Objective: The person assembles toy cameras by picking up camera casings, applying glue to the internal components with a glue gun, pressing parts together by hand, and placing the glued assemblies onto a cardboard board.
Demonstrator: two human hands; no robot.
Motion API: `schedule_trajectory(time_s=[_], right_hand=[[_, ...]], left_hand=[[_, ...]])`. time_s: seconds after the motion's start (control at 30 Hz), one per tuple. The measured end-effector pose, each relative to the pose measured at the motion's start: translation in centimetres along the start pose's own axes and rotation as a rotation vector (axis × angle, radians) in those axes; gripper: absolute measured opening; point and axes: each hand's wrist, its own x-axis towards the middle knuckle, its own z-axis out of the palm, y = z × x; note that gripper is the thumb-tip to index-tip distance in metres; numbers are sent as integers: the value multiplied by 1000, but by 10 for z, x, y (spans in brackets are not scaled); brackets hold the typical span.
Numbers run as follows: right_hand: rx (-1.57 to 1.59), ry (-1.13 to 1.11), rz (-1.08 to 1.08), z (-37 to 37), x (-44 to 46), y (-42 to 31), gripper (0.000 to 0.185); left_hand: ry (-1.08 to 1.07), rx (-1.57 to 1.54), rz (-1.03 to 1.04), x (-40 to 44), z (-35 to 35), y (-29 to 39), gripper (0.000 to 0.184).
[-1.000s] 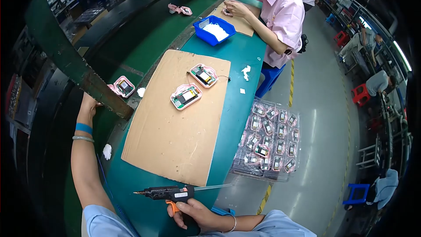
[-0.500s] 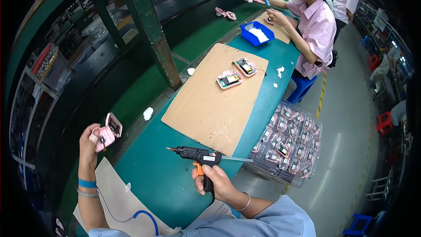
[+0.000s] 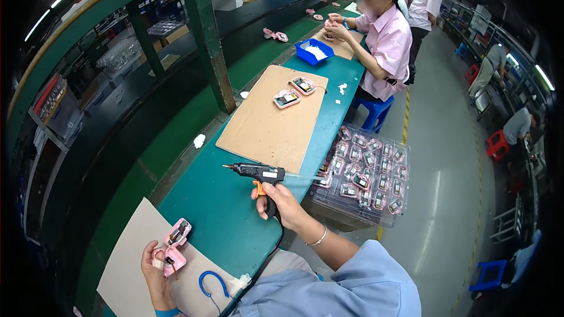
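Note:
My right hand grips a black glue gun with an orange trigger, its nozzle pointing left and a clear glue stick jutting from the back. In my left hand is a pink plastic case, opened into two halves with small electronic parts inside. That hand is over a pale cardboard sheet at the table's near end. A blue wrist strap with a coiled blue cord lies near it. Another opened pink case with a circuit board and wires rests on the brown cardboard farther along.
A clear tray full of pink cases stands right of the green table. A blue bin with white pieces stands near a co-worker in pink. A green metal post rises at the left edge.
My left hand has brought the pink case down and right, over the pale cardboard. My right hand still holds the glue gun. The view has shifted, and the co-worker's hands have come together.

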Motion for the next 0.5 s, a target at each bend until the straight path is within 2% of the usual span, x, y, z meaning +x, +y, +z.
schedule_trajectory(time_s=[0.17, 0.2, 0.27, 0.3, 0.37, 0.4, 0.5], right_hand=[[-209, 243, -43, 25, -1, 0, 35], [-262, 255, -29, 29, -1, 1, 35], [-319, 203, 57, 43, 0, -1, 34], [-344, 178, 107, 50, 1, 2, 34], [-365, 118, 77, 78, 2, 4, 33], [-309, 168, 25, 96, 5, 13, 32], [-309, 2, 102, 123, 8, 22, 29]], left_hand=[[-48, 24, -6, -8, -18, -19, 26], [30, 73, -19, -13, -9, -9, 20], [108, 112, 5, -17, 0, 8, 14], [109, 89, -28, -7, -13, -7, 14], [89, 60, -43, -5, -18, -8, 17], [88, -19, -69, -8, -19, -8, 15], [98, -84, -125, -15, -25, -4, 21]])
